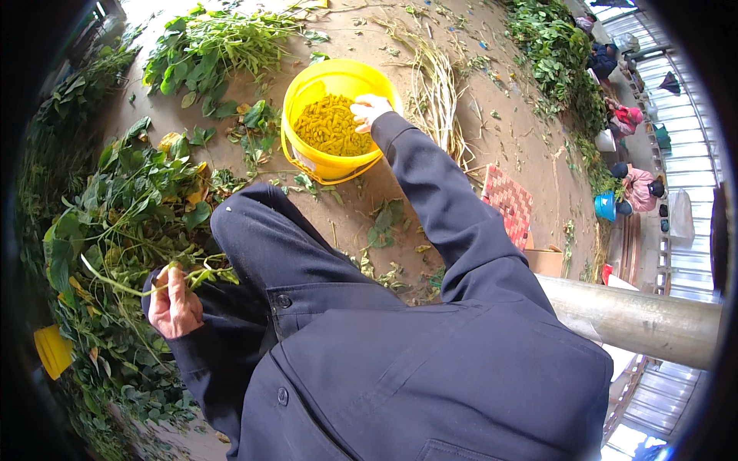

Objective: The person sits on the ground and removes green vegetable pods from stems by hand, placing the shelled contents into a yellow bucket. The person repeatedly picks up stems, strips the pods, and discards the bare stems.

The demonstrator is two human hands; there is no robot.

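Note:
My left hand is closed on a green plant stem with a few leaves or pods at one end, low at the left beside my knee. My right hand is inside the rim of a yellow plastic bucket, over a heap of green pods. Its fingers are bent, and whether they hold a pod cannot be made out. The bucket stands on the ground past my knees, partly filled with pods.
Leafy uprooted plants lie heaped at my left, with another pile beyond. Bare stalks lie right of the bucket, near a red woven mat, a cardboard box and a thick pole. Several people sit far right beside plants.

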